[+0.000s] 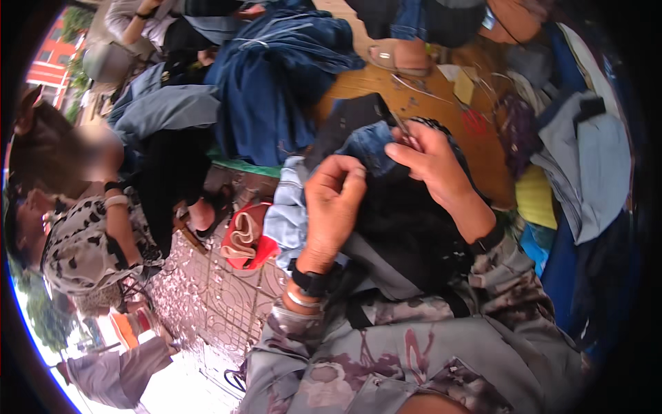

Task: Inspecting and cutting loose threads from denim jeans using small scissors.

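Observation:
My left hand (pixel 334 200) is raised over my lap. Its thumb and forefinger are pinched together, and anything between them is too small to make out. In my right hand (pixel 438 162) is a small pointed metal tool (pixel 407 132) that looks like thread snips, gripped between thumb and fingers with its tip pointing away from me. Just left of that thumb lies a blue denim piece (pixel 370 146), on top of a black garment (pixel 403 214) spread across my lap. The right hand hides part of the tool.
Beyond my lap stands a brown wooden table (pixel 352 84) with loose threads and red-handled scissors (pixel 474 121). A big dark blue denim pile (pixel 272 76) rises at far left. Light grey-blue garments (pixel 579 165) hang at right. A red bag (pixel 249 238) rests on the paving; people sit nearby.

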`<state>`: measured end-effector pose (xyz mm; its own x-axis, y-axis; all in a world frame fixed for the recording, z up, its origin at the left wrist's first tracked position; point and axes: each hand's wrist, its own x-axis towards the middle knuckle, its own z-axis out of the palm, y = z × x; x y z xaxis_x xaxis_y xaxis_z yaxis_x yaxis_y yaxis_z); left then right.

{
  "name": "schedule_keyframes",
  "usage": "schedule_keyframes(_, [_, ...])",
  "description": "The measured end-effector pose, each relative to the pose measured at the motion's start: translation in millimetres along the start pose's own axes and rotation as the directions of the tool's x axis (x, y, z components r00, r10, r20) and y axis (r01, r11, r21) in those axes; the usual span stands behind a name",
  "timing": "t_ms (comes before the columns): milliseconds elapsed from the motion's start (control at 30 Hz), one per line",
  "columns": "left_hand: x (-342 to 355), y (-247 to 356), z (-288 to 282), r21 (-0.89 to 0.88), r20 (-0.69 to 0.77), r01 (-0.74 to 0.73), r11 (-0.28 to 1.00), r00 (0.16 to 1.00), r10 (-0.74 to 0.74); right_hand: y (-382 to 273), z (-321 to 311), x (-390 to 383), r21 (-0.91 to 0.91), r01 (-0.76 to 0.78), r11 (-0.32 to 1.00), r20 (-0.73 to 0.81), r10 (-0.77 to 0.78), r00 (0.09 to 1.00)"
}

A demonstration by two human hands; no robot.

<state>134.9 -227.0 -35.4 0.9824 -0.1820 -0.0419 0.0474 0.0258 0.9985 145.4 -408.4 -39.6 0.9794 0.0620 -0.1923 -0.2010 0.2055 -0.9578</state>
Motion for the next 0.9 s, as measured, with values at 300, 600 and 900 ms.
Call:
schedule_keyframes(300, [-0.5, -0.2, 6.3, -0.072, 0.032, -0.006, 0.997, 0.999, 0.008, -40.0, -9.3, -32.8, -0.552, 0.497, 0.67, 0.096, -0.54, 0.836])
schedule_keyframes(600, [-1.4, -1.1, 4.1, -0.07, 0.042, 0.016, 0.997, 0.999, -0.014, -41.2, 4.9, -40.2, -0.855, 0.514, 0.069, 0.423, -0.482, 0.768])
schedule_keyframes(900, [2.9, -4.6, 5.4, -0.025, 0.044, 0.012, 1.0, 0.999, -0.01, -36.1, 5.2, -33.6, -0.844, 0.534, 0.05, 0.453, -0.466, 0.76])
